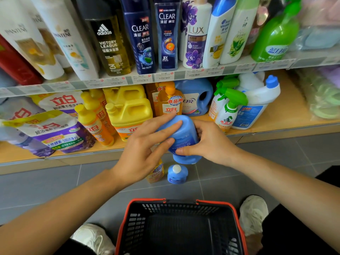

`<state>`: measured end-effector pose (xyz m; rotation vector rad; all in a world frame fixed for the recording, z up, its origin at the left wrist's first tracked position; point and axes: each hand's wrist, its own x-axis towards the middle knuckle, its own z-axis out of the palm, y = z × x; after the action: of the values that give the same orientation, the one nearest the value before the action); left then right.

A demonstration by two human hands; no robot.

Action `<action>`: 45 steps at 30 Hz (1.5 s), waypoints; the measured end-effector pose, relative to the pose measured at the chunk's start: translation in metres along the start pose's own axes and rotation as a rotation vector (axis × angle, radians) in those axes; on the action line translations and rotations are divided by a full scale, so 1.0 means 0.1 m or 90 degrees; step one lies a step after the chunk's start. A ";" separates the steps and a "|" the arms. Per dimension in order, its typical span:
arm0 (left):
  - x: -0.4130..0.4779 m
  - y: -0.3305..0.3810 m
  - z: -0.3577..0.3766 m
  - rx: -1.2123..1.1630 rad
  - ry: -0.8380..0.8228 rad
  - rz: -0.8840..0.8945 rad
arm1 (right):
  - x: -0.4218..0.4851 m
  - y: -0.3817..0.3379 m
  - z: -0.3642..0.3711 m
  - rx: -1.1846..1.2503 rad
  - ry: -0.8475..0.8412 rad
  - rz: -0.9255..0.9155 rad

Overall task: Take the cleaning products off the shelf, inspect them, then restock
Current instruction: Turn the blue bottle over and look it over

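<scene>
The right hand (207, 142) grips the blue bottle (182, 133) from its 3 o'clock side, with the thumb laid across the near face and the fingers curled round the back. The left hand (145, 150) is nearly flat. Its straight fingers (176, 124) rest against the bottle's 9 o'clock side and steady it without clasping it.

The bottle is held in the air just above the middle of the view, in front of the lower shelf (276, 126), which lies at 12 o'clock from it. This looks like the inspection step. To do it well, the right hand should carry the weight while the left fingers roll the bottle, so that each face turns towards the eyes. The cap seal, the seams and the printed date all deserve a look. The plastic looks smooth and may be slippery, so a closer left-hand hold during the turn would be safer.

The bottle is a rounded mid-blue container held steeply tilted, with faint pale print on the side facing the camera. I cannot tell for certain which end carries the cap.

At 6 o'clock from it, a small blue bottle (177, 173) with a white cap stands on the floor. An orange bottle (156, 172) stands beside that, partly hidden by the left hand. Further out at 6 o'clock sits a red-rimmed basket (237, 214). A gap before the big blue jug (196, 96) at 12 o'clock seems the likely place to restock.
</scene>
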<state>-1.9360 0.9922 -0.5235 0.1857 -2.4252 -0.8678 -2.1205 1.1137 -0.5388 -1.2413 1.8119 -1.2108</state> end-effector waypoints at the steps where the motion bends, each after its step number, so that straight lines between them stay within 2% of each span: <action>1: 0.00 -0.01 0.00 0.029 0.006 0.037 | -0.01 0.00 0.00 0.000 -0.002 0.001; 4: 0.00 -0.03 -0.01 0.059 0.013 0.109 | -0.03 0.01 0.00 0.005 -0.008 0.001; 9: 0.02 -0.07 -0.08 0.075 0.049 0.136 | -0.04 0.02 -0.02 0.023 -0.012 0.007; 13: 0.03 -0.10 -0.13 0.102 0.121 0.069 | -0.03 0.03 -0.01 0.066 -0.011 0.007; 16: 0.05 -0.12 -0.14 0.075 0.116 -0.029 | -0.03 0.04 0.00 0.069 -0.023 0.003; 21: 0.04 -0.16 -0.08 -0.001 0.032 -0.038 | -0.03 0.08 0.00 0.060 -0.015 0.008; 25: 0.03 -0.21 -0.06 -0.054 0.016 -0.068 | -0.04 0.11 -0.01 0.039 0.020 0.022; 29: -0.04 -0.32 0.06 -0.048 -0.035 -0.226 | -0.03 0.14 -0.06 0.109 0.051 0.049; 32: -0.13 -0.48 0.19 -0.080 -0.188 -0.383 | -0.02 0.12 -0.11 0.180 0.092 0.062; 34: -0.24 -0.52 0.28 -0.166 -0.283 -0.419 | -0.02 0.10 -0.10 0.230 0.123 0.058; 35: -0.29 -0.52 0.33 -0.222 -0.295 -0.429 | -0.02 0.09 -0.09 0.256 0.140 0.054; 41: -0.38 -0.52 0.39 -0.432 -0.175 -0.482 | 0.00 0.11 -0.05 0.410 0.143 0.089; 45: -0.45 -0.51 0.37 -0.527 -0.042 -0.525 | 0.05 0.13 -0.08 0.409 0.143 0.136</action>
<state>-1.9212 0.9867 -0.5993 0.8579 -1.7937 -2.1581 -2.1340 1.1131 -0.5473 -0.5538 1.4656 -1.6724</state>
